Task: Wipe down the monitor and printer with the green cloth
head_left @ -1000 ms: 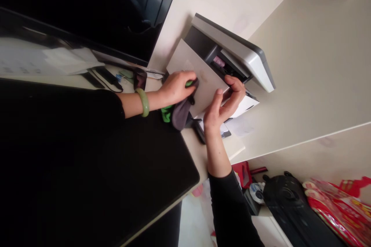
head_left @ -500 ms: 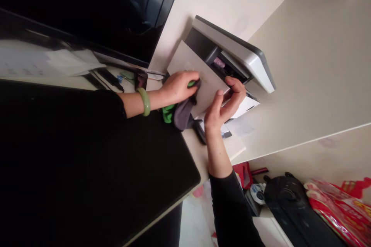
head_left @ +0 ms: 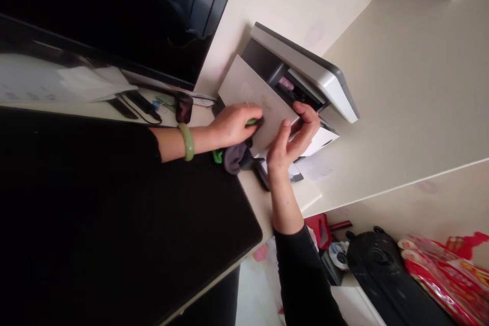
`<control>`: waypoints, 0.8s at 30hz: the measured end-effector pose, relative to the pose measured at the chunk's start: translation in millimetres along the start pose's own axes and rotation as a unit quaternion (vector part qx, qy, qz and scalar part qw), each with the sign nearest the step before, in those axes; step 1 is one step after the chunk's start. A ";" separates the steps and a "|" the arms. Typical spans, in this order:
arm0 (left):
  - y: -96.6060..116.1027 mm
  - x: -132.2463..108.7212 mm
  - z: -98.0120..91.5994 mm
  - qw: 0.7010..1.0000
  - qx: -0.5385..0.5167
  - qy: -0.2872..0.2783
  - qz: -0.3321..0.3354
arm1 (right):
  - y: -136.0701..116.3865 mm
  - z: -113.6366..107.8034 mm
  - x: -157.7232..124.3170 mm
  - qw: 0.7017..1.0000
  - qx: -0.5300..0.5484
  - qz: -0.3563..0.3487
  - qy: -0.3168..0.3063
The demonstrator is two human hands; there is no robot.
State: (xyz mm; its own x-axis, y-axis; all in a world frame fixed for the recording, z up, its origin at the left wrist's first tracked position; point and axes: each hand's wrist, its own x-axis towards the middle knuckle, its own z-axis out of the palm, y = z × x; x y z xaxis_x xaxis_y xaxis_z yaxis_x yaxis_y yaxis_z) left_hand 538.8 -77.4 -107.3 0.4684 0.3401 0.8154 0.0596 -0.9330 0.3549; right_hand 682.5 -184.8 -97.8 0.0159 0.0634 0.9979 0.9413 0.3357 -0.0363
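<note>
My left hand [head_left: 237, 125], with a green bangle at the wrist, is closed round a grey and green cloth [head_left: 234, 158]. It presses the bunched cloth against the pale side panel [head_left: 263, 102] of a printer [head_left: 301, 61]; the rest of the cloth hangs below the fingers. At the panel's near edge is my right hand [head_left: 292, 137], its thumb in front and its curled fingers over the edge, gripping it. The printer's top part is raised, exposing the dark inside.
A black monitor [head_left: 114, 10] stands at the upper left, with papers [head_left: 91, 84] and glasses [head_left: 184, 107] below it. A black mat [head_left: 171, 214] covers the desk. Beyond the desk edge are a black case [head_left: 382, 260] and red packages [head_left: 439, 265].
My left hand has shifted slightly on the panel, and the hanging cloth is drawn up and shows less. The right hand keeps its place at the edge.
</note>
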 end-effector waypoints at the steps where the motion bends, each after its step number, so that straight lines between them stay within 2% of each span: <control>1: 0.5 -1.4 0.1 1.000 -0.001 -0.013 0.018 | 0.4 0.2 -0.1 1.000 -0.002 -0.006 0.002; 4: -4.6 -0.7 -0.6 1.000 0.016 -0.020 0.017 | 1.3 0.3 0.1 1.000 0.002 -0.023 0.005; 7: -18.5 4.8 -0.7 0.999 0.016 0.004 -0.049 | 1.7 -0.6 1.1 0.999 -0.003 -0.038 0.004; 9: -29.7 7.3 1.6 0.997 -0.021 0.018 -0.074 | 1.4 -1.7 2.1 0.998 -0.016 -0.059 0.002; 13: -53.4 8.5 9.3 0.988 -0.106 0.089 -0.069 | 1.2 -4.1 3.4 0.996 -0.031 -0.079 -0.005; 16: -65.4 8.9 11.4 0.978 -0.130 0.150 -0.059 | 3.2 -5.1 3.7 0.995 -0.035 -0.090 -0.004; 19: -60.8 5.9 9.2 0.978 -0.121 0.166 -0.037 | 5.6 -5.7 3.6 0.994 -0.036 -0.099 -0.006; 22: -40.9 -2.7 7.3 0.987 -0.096 0.129 0.002 | 5.5 -6.1 3.3 0.995 -0.030 -0.096 -0.017; 24: -27.2 -8.9 7.6 0.988 -0.104 0.115 0.005 | 3.7 -6.1 3.1 0.996 -0.033 -0.086 -0.019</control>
State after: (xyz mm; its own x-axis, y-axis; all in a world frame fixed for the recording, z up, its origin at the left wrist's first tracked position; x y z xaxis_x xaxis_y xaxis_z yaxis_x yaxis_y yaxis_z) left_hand 539.7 -55.9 -127.6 0.2533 0.3714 0.8933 -0.1381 -0.9000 0.4133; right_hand 688.1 -189.1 -94.6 -0.1598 0.0460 0.9861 0.9492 0.2815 0.1407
